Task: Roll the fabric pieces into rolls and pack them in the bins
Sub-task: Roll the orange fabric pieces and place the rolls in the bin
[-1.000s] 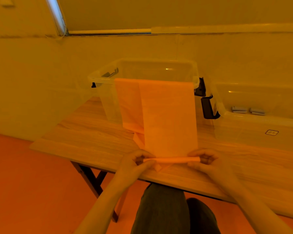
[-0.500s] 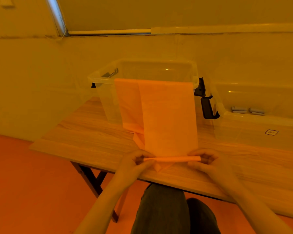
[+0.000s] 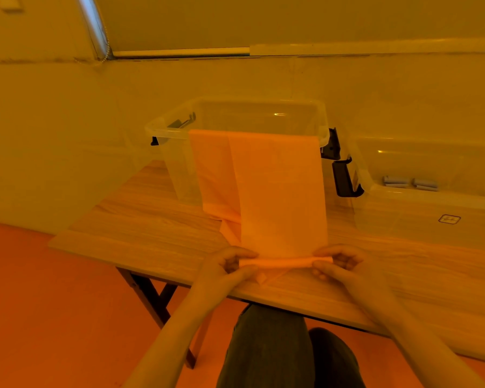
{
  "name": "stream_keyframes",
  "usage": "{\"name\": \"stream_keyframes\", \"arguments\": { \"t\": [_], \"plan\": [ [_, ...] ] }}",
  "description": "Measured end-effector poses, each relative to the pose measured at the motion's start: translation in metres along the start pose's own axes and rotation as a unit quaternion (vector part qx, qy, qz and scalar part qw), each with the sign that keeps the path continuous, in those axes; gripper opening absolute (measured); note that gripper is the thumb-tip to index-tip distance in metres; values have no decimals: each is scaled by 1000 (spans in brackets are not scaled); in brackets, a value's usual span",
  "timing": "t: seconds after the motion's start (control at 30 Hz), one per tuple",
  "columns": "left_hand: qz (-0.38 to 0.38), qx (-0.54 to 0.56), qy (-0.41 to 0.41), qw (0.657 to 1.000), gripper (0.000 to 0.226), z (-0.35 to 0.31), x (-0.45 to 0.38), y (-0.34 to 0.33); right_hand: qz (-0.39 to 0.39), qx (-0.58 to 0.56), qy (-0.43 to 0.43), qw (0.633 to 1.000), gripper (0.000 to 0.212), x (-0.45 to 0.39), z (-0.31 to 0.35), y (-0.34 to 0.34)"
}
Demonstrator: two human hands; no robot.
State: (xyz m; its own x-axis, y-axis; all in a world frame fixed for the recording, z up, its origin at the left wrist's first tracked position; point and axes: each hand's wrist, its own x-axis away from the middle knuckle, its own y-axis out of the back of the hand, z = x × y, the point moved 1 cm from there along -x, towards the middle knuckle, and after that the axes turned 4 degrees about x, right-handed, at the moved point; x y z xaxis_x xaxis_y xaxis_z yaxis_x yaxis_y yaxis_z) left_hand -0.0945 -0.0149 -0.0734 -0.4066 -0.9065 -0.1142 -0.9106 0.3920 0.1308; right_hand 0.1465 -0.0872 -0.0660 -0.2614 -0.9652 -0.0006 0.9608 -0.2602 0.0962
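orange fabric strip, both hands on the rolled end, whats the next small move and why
Probably another turn of the roll away from the body. The left hand and right hand pinch the two ends of a thin roll at the table's near edge, while most of the orange fabric strip lies flat, unrolled, draped over the clear bin's rim.

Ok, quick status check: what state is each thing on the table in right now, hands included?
Fabric piece: near end rolled, far end draped over the bin rim.
Left hand: pinches the roll's left end.
Right hand: pinches the roll's right end.
Clear bin: lid off, upright.
Second clear bin: open, two grey rolls inside.
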Motion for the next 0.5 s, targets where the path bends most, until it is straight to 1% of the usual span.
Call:
{"name": "stream_keyframes", "arguments": {
  "t": [0.1,0.23,0.3,0.37,0.5],
  "plan": [
    [-2,-1,4,1000,21,2,0,1,-1,16,12,1000,15,0,0,0],
    [21,-23,2,1000,10,2,0,1,11,19,-4,1000,24,1,-1,0],
    [17,-19,12,1000,9,1,0,-1,17,16,-7,1000,27,2,-1,1],
    [18,-25,7,1000,9,0,-1,-1,16,19,-9,1000,25,1,-1,1],
    [5,-21,4,1000,18,1,-1,1,9,17,-8,1000,23,1,0,0]
  ]
}}
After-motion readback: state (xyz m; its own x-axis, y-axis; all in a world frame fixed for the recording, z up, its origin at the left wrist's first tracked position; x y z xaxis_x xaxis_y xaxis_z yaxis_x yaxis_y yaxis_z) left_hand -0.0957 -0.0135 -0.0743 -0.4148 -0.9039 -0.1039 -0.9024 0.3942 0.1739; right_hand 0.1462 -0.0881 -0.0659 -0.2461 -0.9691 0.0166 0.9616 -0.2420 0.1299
